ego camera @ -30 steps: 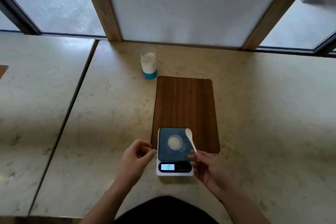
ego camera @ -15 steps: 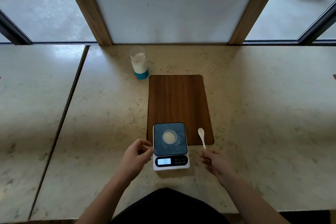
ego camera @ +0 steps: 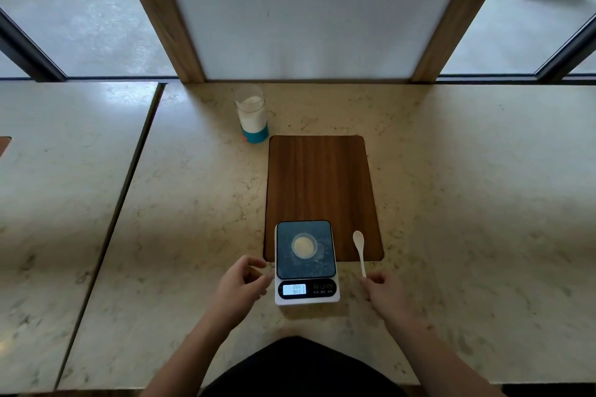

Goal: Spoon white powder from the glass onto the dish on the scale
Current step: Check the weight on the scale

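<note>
A glass (ego camera: 251, 113) with a teal base, nearly full of white powder, stands at the back of the table. The white scale (ego camera: 306, 295) has a dark platform and a lit display. On the platform sits a small clear dish (ego camera: 303, 245) holding a little pale powder. A white spoon (ego camera: 359, 248) lies right of the scale, its bowl on the wooden board. My right hand (ego camera: 385, 295) pinches the end of the spoon's handle. My left hand (ego camera: 240, 285) hovers at the scale's left edge, fingers loosely curled and holding nothing.
A dark wooden board (ego camera: 319, 177) lies under the far part of the scale. The marble table (ego camera: 467, 203) meets a second slab at a seam on the left. A window and wooden posts (ego camera: 167, 10) stand behind the glass.
My right hand carried the spoon from over the scale's platform to the right and lowered it beside the scale. My left hand stayed by the scale's left edge.
</note>
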